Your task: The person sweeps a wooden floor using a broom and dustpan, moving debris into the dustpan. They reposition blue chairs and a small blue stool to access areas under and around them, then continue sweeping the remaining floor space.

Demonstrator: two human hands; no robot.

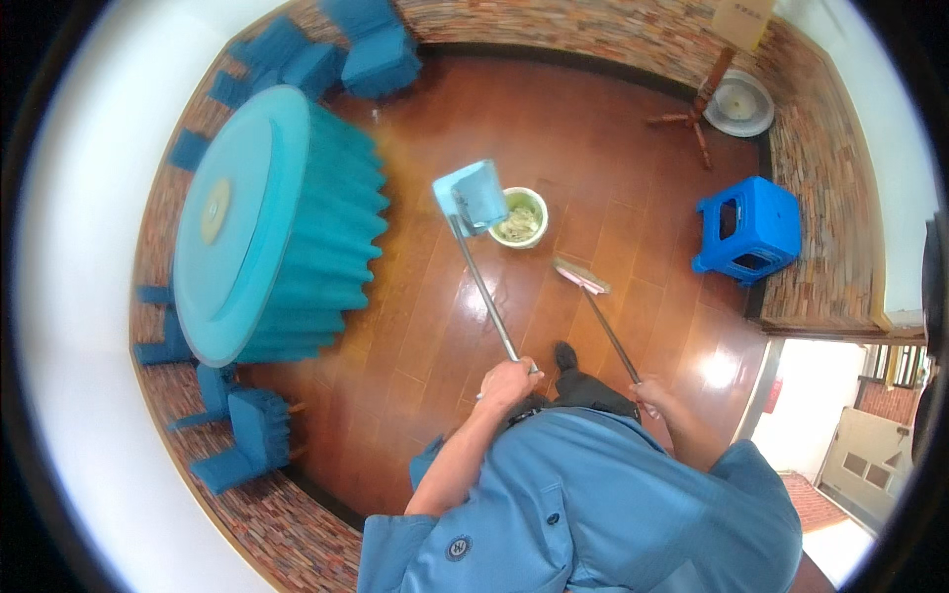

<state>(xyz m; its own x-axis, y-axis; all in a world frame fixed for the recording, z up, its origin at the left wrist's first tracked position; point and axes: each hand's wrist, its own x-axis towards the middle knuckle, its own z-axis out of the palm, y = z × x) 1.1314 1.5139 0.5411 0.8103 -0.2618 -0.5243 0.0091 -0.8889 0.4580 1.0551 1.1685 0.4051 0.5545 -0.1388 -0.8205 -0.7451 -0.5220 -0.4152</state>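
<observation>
My left hand grips the metal handle of a long-handled light-blue dustpan. The pan is beside a round white bin and overlaps part of its rim in the picture; I cannot tell whether they touch. Crumpled pale waste in a greenish liner shows inside the bin. In my right hand is the dark handle of a broom, whose pink-and-white head with pale bristles is at the wooden floor, to the right of and nearer than the bin.
A round table with a turquoise cloth and glass turntable stands left, with several blue-covered chairs along the wall. Blue plastic stools are by the right wall. A wooden tripod stand and a round pale basin occupy the far right corner. An open doorway lies right.
</observation>
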